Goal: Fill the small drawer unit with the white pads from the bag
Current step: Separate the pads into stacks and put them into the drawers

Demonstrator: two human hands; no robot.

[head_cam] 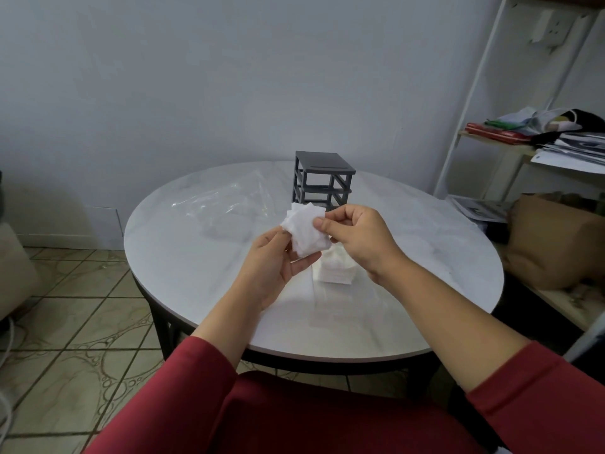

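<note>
A bunch of white pads (306, 232) is held above the table between both hands. My left hand (270, 270) supports the bunch from below and the left. My right hand (355, 239) pinches its right edge with thumb and fingers. Under my right hand, a neat stack of more white pads (335, 273) rests on the table. The small dark grey drawer unit (322, 178) stands behind the hands; its frame looks open, with no drawers visible in it. A clear plastic bag (226, 208) lies flat to the left of the unit.
The round white marble-look table (196, 273) has a dark rim and legs. A white shelf (510, 149) with papers and clothes stands at the right, with a brown bag (556, 244) below it. Tiled floor lies to the left.
</note>
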